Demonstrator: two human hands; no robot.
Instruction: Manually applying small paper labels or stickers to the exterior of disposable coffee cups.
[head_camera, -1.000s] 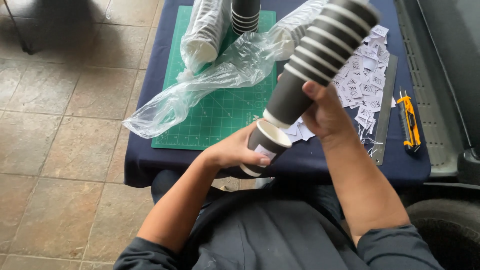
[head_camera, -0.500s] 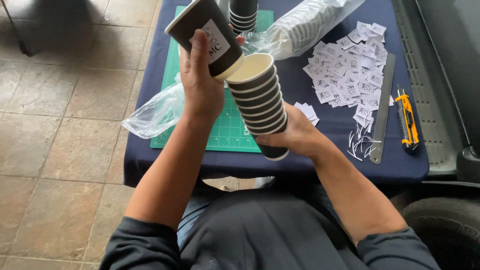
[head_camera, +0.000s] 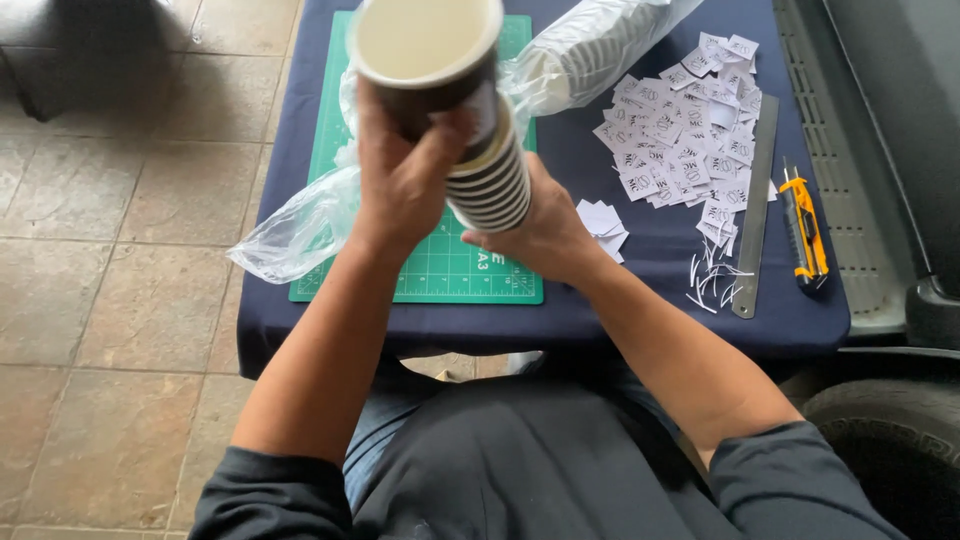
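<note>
Left hand (head_camera: 405, 185) wrapped around dark paper cup (head_camera: 430, 60) above green cutting mat (head_camera: 440, 270) | right hand (head_camera: 540, 235) clasped under nested cup stack (head_camera: 495, 185) | risk: stack could be tipped by a slack grip.

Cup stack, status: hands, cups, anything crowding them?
Left hand grips top paper cup. Right hand holds nested cup stack from below. Plastic sleeve lies on green cutting mat underneath.
</note>
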